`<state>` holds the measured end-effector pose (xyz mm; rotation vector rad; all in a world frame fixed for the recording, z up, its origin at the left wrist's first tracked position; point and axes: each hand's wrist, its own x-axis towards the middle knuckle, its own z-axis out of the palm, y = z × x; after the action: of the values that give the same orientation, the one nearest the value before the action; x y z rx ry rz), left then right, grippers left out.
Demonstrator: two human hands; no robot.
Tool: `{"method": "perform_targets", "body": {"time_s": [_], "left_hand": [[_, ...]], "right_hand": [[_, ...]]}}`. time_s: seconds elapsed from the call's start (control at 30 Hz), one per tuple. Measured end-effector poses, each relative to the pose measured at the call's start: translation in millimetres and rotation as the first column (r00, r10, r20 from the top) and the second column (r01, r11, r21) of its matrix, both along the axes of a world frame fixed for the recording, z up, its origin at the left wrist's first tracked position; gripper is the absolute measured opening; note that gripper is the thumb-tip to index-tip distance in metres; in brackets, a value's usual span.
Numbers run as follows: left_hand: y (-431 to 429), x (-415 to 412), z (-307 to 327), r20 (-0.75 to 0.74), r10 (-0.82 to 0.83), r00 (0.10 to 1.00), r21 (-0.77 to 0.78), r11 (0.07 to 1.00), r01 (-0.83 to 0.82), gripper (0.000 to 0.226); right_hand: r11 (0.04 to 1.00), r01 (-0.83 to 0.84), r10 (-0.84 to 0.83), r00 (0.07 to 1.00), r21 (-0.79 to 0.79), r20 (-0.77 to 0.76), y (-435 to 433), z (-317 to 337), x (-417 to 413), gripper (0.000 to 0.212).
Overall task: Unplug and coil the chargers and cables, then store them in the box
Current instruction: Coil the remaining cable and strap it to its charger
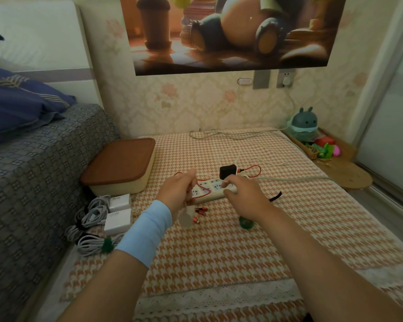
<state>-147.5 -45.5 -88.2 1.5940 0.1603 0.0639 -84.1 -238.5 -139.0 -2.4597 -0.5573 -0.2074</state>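
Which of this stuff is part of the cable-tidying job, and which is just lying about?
Part of the job:
- power strip, black charger, red cable
- white cable, held by left hand and right hand
- white chargers, coiled white cables
- lidded box

Just lying about:
- teal toy figure
- blue pillow
- wall poster

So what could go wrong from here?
The left hand grips a white charger and the right hand pinches its white cable over the power strip, across the red cable. Coiling may snag that and tug the plugged-in black charger. The box has its lid on with both hands occupied, so stowing could get fumbled.
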Motion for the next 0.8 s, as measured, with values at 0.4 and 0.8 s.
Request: {"method": "perform_targets", "body": {"time_s": [0.4, 0.8], "left_hand": [[26, 9, -15, -0.284, 0.181, 0.942, -0.075, 0.975, -0.210, 0.030], [5, -9, -12, 0.171, -0.277, 0.946, 0.765, 0.642, 0.050, 0.054]], "right_hand": [[0.990, -0.096, 0.054, 0.939, 0.107, 0.340, 11, 26, -16, 0.029], [0.968, -0.253, 0.247, 0.948, 0.004, 0.199, 33, 24, -28, 0.019]]}}
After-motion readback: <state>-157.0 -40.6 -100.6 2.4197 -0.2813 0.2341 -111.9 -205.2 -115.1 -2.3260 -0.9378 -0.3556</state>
